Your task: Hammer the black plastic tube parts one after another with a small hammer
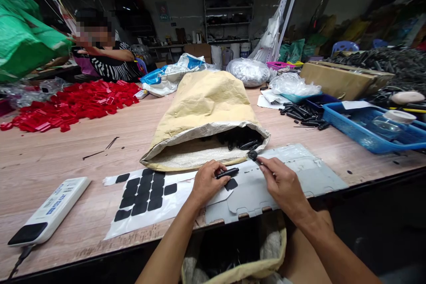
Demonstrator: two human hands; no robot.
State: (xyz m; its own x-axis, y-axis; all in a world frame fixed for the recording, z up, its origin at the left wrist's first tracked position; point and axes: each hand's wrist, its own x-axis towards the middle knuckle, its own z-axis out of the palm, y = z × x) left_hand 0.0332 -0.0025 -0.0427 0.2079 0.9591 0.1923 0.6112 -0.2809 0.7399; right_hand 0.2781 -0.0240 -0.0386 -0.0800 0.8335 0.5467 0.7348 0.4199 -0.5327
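Observation:
My left hand (207, 183) is closed around a slim black cylindrical piece (229, 172), which points to the right over a grey board (256, 191). Between finger and thumb, my right hand (281, 179) pinches a black tool with a rounded head (253, 155), held near the mouth of a yellow woven sack (209, 102). Several black parts (248, 144) lie inside that sack's opening. A black rounded square sticker (231, 184) sits just below the piece in my left hand. To the left, more black square stickers (143, 191) cover a white backing sheet (113, 228).
A white power bank (55, 208) with a cable lies at left. Behind it spreads a heap of red plastic pieces (76, 104), near a person (109, 55). On the right are a blue basket (359, 131) and loose black parts (304, 113). Another sack (279, 253) hangs open below the table edge.

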